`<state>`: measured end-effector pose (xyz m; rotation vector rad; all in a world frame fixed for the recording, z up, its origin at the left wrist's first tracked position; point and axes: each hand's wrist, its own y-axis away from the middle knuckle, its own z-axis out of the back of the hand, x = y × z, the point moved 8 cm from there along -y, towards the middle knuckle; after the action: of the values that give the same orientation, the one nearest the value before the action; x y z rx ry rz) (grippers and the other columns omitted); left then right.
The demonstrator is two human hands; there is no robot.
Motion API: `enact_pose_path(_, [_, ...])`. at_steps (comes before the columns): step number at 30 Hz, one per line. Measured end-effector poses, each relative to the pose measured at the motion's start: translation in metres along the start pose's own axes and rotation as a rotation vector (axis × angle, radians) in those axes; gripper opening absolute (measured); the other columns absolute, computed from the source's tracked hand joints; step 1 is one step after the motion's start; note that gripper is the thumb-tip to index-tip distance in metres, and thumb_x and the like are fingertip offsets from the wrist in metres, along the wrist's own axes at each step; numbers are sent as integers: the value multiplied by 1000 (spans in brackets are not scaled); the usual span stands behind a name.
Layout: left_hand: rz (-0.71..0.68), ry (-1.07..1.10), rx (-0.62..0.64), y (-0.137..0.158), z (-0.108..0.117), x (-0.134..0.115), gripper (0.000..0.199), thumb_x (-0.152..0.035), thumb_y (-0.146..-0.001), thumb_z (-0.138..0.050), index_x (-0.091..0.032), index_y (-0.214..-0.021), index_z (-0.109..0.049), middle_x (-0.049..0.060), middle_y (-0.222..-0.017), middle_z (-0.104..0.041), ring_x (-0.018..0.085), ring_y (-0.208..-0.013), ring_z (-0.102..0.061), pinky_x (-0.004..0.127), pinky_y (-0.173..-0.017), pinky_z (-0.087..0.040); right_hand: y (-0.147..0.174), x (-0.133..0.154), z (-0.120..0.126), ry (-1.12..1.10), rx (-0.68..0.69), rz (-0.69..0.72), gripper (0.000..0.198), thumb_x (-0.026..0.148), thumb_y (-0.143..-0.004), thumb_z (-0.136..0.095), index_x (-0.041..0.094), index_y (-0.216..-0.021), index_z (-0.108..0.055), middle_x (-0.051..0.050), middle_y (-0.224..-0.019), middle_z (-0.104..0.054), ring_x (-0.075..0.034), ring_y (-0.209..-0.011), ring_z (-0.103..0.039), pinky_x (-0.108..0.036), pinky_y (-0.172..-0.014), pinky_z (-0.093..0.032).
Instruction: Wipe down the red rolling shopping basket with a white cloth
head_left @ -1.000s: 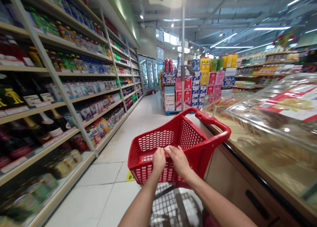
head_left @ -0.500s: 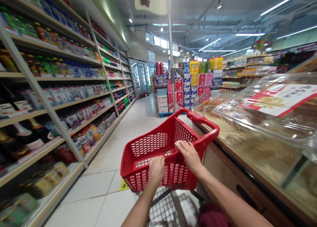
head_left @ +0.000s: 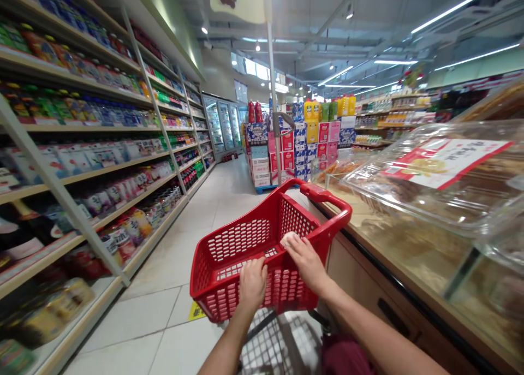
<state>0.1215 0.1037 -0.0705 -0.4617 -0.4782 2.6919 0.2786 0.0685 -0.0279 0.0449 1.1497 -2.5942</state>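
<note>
A red plastic shopping cart (head_left: 279, 269) stands directly in front of me, turned sideways, with its handle at the far right. Its perforated basket shows no goods inside. My left hand (head_left: 252, 282) is closed over the near rim of the basket. Further right along the same rim rests my right hand (head_left: 306, 259), its fingers curled over into the basket. A small crumpled white tissue (head_left: 289, 239) shows at the fingertips of my right hand. Its thumb is hidden from view. Below the basket, part of a grey wire rack (head_left: 270, 345) is visible.
Tall shelves of drinks (head_left: 104, 128) line the left side. On the right, a counter (head_left: 393, 257) carries clear plastic food boxes (head_left: 429, 173), close to the cart's handle. Stacked drink cartons (head_left: 289, 159) and a metal pole (head_left: 273, 80) stand ahead. Pale floor tiles (head_left: 223, 184) run between.
The cart and both hands sit slightly further left in view, and the surroundings have shifted left too. Both hands keep their places on the rim.
</note>
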Motion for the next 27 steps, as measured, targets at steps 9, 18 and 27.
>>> enact_pose_path(9, [-47, -40, -43, 5, -5, 0, 30, -22, -81, -38, -19, -109, -50, 4, -98, -59, 18, -92, -50, 34, -84, -35, 0, -48, 19, 54, -42, -145, 49, 0, -76, -31, 18, -117, -51, -7, -124, -49, -19, -117, -39, -39, -97, -27])
enact_pose_path(18, [-69, -102, -65, 7, -6, -1, 32, -23, -81, -39, -19, -111, -48, 5, -102, -59, 19, -93, -49, 34, -86, -34, -1, -87, 36, 104, -66, -246, 50, 0, -72, -34, 17, -116, -51, -10, -123, -49, -22, -116, -40, -42, -94, -30])
enact_pose_path(27, [-85, -131, -65, 8, -8, -1, 32, -24, -81, -40, -18, -111, -48, 5, -103, -58, 19, -95, -49, 34, -87, -33, 6, -127, 47, 177, -98, -348, 52, 2, -71, -36, 18, -118, -49, -10, -124, -48, -23, -115, -41, -43, -93, -31])
